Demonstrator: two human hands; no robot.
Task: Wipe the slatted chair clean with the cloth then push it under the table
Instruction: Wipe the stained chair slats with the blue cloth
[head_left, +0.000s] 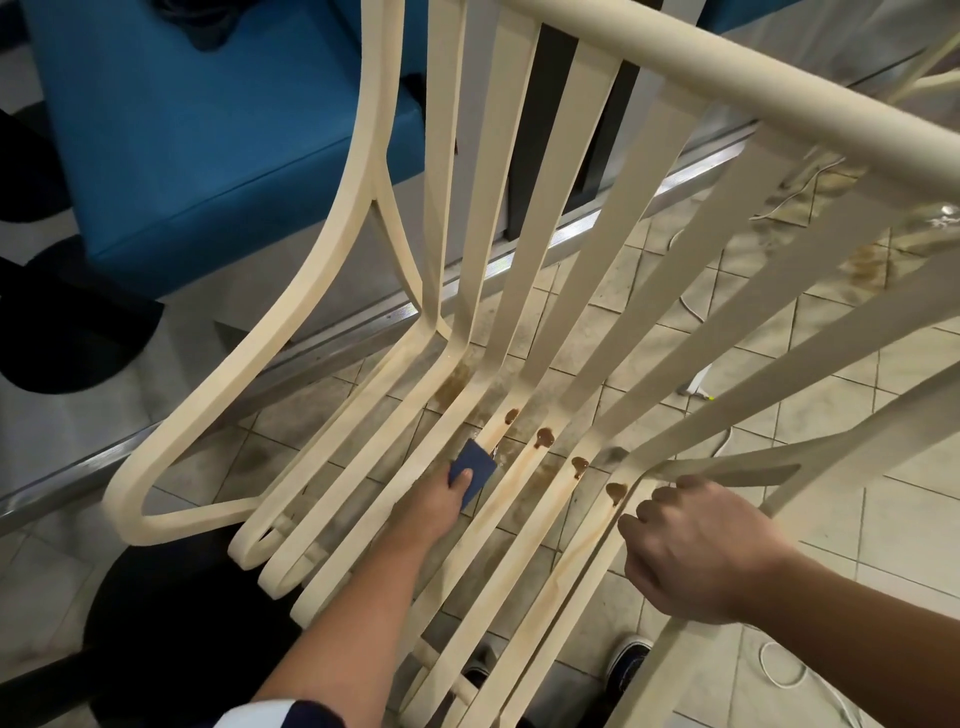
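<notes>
Below, a beige tiled floor (883, 519), soiled with brownish patches, meets a metal threshold strip (322, 348); a blue upholstered seat (208, 156) stands beyond it. The cream slatted chair (727, 85) fills the view, with brown drips (544, 437) on its seat slats. Left hand (441, 499) pinches a blue cloth (475, 467) against one slat; right hand (696, 551) curls around the chair's right side rail. A white cable (761, 661) lies on the tiles, and a dark shoe (626, 667) shows between slats
</notes>
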